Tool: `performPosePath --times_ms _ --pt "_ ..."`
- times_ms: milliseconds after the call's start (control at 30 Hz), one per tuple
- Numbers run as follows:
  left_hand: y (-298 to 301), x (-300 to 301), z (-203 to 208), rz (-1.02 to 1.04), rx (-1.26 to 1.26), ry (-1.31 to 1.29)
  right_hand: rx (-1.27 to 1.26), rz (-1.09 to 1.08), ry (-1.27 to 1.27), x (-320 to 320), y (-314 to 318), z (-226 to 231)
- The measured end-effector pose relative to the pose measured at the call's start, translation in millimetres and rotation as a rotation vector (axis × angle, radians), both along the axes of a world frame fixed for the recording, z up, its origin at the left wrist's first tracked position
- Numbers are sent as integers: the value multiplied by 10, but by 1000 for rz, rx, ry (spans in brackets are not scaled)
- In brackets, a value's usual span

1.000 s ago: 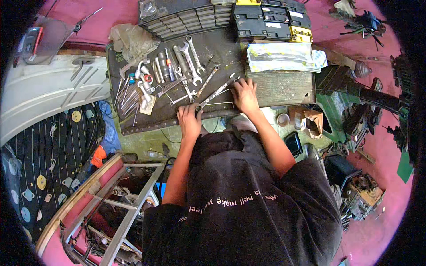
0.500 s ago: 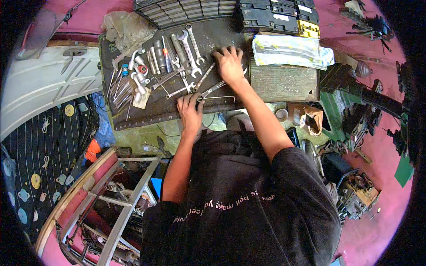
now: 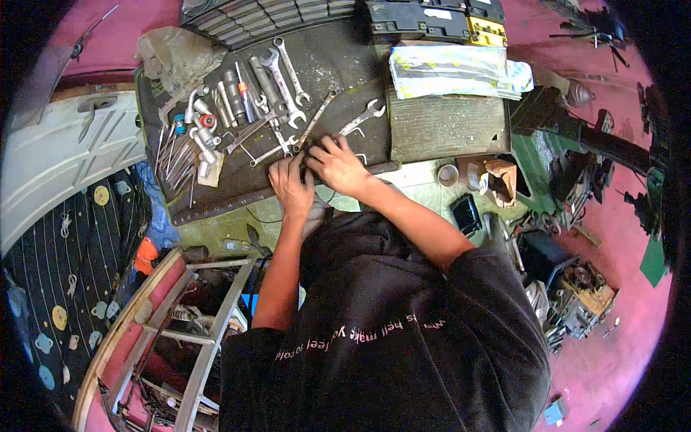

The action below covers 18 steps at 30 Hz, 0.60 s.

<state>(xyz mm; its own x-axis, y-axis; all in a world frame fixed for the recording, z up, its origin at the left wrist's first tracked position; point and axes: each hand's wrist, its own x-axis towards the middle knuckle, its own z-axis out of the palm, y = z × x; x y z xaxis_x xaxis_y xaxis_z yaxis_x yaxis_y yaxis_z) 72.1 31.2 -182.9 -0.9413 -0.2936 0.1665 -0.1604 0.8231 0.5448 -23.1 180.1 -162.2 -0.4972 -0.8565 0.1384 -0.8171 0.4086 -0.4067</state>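
Note:
My left hand point(image 3: 292, 186) and my right hand point(image 3: 338, 169) are close together at the near edge of the dark tool mat point(image 3: 237, 173), fingers bent and tips almost meeting. What lies between the fingertips is hidden. A combination wrench point(image 3: 354, 124) runs beneath my right hand, its ring end covered. Beyond my fingers lies a double-ended ring wrench point(image 3: 314, 119). A hex key point(image 3: 360, 157) lies partly covered beside my right hand. Left of them are a slim wrench point(image 3: 271, 155), large open-end wrenches point(image 3: 278, 78) and another combination wrench point(image 3: 291, 70).
Sockets point(image 3: 206, 121), a screwdriver point(image 3: 245, 99) and several thin hex keys point(image 3: 176, 160) crowd the mat's left side. A crumpled plastic bag point(image 3: 178, 59) sits behind them. Black cases point(image 3: 421, 23) and a plastic-wrapped packet point(image 3: 457, 72) are at the back right. A metal frame point(image 3: 205, 367) stands lower left.
My right hand has come back from the mat's far middle toward my left hand, uncovering the combination wrench's open end. The whole view has shifted slightly.

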Motion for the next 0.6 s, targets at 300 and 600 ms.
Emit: performPosePath --times_ms 300,600 --pt "-7 -8 50 21 -76 -24 119 -360 109 -271 341 -43" --pt "-1 -4 42 22 -45 -48 138 -556 42 -355 390 -80"
